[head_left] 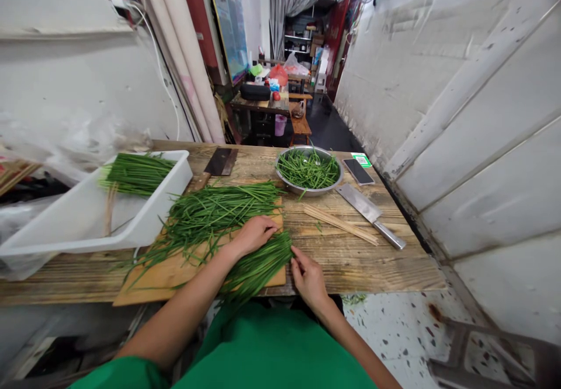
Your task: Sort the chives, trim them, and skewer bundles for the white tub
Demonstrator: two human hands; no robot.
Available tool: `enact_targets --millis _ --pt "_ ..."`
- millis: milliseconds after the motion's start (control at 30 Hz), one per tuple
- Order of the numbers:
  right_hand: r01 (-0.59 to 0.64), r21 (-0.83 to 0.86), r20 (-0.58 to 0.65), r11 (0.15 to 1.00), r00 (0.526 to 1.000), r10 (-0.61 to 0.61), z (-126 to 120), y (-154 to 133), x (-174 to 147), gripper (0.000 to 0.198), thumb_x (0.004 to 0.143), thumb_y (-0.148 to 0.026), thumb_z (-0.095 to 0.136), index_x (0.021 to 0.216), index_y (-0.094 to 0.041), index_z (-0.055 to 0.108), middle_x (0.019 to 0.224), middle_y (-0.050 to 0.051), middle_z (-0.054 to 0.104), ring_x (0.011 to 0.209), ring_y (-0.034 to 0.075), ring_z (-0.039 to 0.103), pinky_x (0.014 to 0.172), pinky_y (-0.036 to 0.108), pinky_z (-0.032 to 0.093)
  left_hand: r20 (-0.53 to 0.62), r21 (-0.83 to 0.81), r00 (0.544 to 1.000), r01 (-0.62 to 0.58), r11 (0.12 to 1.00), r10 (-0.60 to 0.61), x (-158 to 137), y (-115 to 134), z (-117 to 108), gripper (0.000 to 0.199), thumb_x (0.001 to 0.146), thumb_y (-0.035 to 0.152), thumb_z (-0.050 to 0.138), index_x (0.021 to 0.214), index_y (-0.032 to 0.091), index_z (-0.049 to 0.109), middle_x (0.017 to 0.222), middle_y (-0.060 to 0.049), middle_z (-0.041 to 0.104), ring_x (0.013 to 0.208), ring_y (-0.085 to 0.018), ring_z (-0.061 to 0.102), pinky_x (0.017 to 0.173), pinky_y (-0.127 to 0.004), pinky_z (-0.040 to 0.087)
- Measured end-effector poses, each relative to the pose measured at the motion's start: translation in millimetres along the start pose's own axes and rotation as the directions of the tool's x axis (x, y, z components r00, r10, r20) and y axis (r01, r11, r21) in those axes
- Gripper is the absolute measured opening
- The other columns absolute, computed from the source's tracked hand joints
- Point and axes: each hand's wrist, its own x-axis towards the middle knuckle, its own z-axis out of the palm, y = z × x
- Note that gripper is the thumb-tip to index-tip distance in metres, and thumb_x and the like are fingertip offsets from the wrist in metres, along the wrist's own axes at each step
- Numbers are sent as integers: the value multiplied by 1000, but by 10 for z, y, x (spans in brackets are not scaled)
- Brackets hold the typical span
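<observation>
Long table (403, 273) made of wood, brown with stripes and dark marks. Toward the left end, a big white tub (160, 211). Along the near edge, a light brown board (164, 275). By the far edge, a round silver bowl (309, 192). Between tub and bowl, a dark knife (218, 162) with a wood handle. In the far right corner, a green card (360, 160), and just beside it a phone (360, 172), dark screen up. Near the right edge, a shiny knife (362, 203). Between this and the board, thin sticks (339, 223), slanted, with green bits (319, 225) next to them.
</observation>
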Motion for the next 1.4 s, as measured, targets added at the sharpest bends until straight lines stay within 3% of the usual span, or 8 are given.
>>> enact_targets --millis 167,233,333,400,800,1033,1233,1400 --pt "1 11 -1 1000 1000 -1 4 6 -3 34 83 -19 41 114 -17 56 101 9 65 86 18 63 74 29 52 164 11 977 -141 990 137 -5 52 -142 23 80 19 44 84 20 67 81 -3 63 78 -14 55 72 -21 39" --pt "-2 21 -1 1000 1000 2 6 12 -3 34 83 -19 41 114 -18 55 101 9 65 85 18 64 72 29 52 131 70 988 -89 994 79 2 1 -210 23 80 20 44 82 19 67 80 -3 63 77 -15 55 71 -22 39" --pt "-2 19 -8 1000 1000 2 2 10 -2 34 83 -19 42 114 -18 55 101 9 65 85 18 64 72 29 53 -45 206 998 42 978 -33 27 -146 -283 22 79 20 45 78 17 67 76 -5 62 76 -16 54 71 -25 38" --pt "-1 18 -6 1000 1000 1 -4 1 -2 34 83 -19 42 114 -17 55 101 9 65 86 18 63 73 29 52 -101 288 994 64 955 -36 45 -244 -304 18 77 19 48 76 17 66 75 -6 61 76 -17 53 73 -27 38" --pt "-8 27 -1 1000 1000 8 0 15 -12 34 83 -20 41 113 -16 55 98 9 65 80 17 64 71 27 51 -13 527 1000 13 850 -7 87 -409 -151 16 73 24 52 64 15 62 68 -9 55 73 -22 49 67 -32 35" --pt "-67 21 6 998 998 67 8 15 -24 36 84 -23 40 118 -15 50 68 2 63 53 12 58 54 22 48 -72 471 997 41 881 -7 39 -284 -169 21 75 18 46 59 15 59 65 -8 57 70 -20 50 67 -30 35" --pt "-59 21 10 998 998 59 3 2 -10 35 84 -24 39 116 -15 51 68 3 63 53 12 57 53 22 46 -24 110 998 58 992 -55 0 -28 -199 18 77 24 46 75 19 63 70 0 63 64 -13 53 60 -21 34" --pt "-54 15 13 998 998 54 3 7 -11 34 84 -23 39 115 -15 52 69 3 63 55 13 57 55 23 47 -47 53 997 63 997 -60 24 40 -63 18 76 23 47 69 18 62 66 0 61 63 -12 53 58 -20 33"
